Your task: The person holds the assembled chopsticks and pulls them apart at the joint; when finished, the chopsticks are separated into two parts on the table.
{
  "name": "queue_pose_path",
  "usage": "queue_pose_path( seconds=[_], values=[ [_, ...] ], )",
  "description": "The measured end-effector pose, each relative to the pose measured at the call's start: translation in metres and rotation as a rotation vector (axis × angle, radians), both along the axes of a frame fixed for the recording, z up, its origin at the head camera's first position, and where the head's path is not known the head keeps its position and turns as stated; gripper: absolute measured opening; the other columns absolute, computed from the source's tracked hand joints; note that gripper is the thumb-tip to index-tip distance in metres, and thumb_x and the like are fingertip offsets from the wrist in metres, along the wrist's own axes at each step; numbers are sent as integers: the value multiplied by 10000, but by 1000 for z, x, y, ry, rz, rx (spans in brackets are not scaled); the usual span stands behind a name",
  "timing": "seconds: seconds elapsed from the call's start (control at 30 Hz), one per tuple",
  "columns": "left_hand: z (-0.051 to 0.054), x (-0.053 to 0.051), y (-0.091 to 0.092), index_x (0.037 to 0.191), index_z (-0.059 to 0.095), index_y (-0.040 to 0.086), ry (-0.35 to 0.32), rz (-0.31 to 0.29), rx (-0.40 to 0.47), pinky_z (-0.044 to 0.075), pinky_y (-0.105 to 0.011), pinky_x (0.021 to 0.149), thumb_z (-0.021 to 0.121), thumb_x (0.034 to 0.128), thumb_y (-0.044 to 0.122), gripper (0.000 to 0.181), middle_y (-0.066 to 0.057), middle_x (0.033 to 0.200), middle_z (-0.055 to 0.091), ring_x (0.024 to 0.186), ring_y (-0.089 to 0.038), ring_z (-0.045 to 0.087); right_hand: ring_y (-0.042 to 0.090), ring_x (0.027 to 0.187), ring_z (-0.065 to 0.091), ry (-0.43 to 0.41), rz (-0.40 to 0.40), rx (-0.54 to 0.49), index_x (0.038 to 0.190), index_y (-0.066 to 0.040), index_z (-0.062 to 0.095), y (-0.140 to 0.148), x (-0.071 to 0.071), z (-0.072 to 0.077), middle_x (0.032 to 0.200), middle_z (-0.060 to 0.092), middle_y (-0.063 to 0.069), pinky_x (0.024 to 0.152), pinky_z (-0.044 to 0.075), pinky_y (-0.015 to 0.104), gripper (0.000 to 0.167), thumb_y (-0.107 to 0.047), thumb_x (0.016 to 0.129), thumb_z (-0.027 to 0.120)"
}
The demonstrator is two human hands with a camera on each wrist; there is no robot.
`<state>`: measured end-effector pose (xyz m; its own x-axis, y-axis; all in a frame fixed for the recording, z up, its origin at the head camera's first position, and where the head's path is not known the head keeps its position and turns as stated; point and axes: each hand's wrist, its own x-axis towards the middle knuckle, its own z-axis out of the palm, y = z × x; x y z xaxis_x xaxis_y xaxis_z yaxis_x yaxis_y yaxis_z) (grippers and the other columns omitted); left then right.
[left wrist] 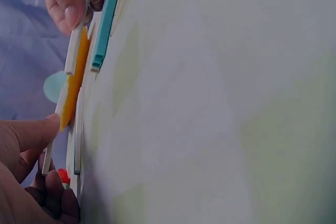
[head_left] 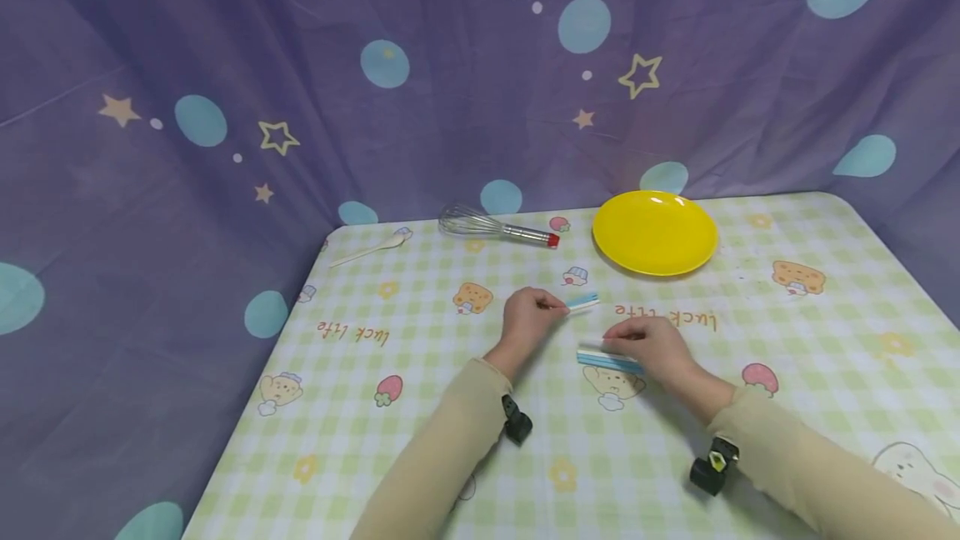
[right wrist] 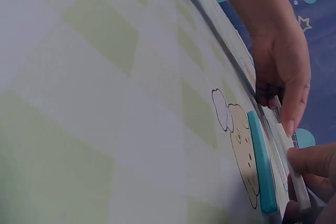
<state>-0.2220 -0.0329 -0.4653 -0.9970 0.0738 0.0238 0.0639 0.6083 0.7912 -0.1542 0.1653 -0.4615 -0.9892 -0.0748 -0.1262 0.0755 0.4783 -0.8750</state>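
Observation:
Thumb and fingers of my left hand (head_left: pixel 528 319) pinch a slim white stick (left wrist: pixel 62 98), plain in the left wrist view. My right hand (head_left: pixel 656 348) pinches another white stick (right wrist: pixel 295 174), raised slightly off the cloth. The two held sticks point toward each other. Below the right hand, a blue stick (head_left: pixel 607 362) lies beside a white one on the table; the fingers partly cover them. Just past the left fingertips lies a shorter-looking blue and white pair (head_left: pixel 585 302). What the sticks are for cannot be read from their shape.
A yellow plate (head_left: pixel 655 233) lies at the back right. Left of it is a whisk (head_left: pixel 498 228) with a red handle end, then a pale spoon (head_left: pixel 369 251) near the back left corner. A checked cloth (head_left: pixel 420 440) covers the table, and a purple curtain (head_left: pixel 465 132) hangs behind.

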Motion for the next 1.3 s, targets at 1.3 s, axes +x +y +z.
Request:
queue_pose_path(
  seconds=[1.3],
  values=[
    [6,-2,17,697,663,153,16,14,-249,466,-282,730,835,773,177,189,71,713,604,743,-129,572,148,809,606,-7,88,175,891,-96,762,-3,-1,-1,876,705,-4,815,479,402,58,-84,875,707]
  ],
)
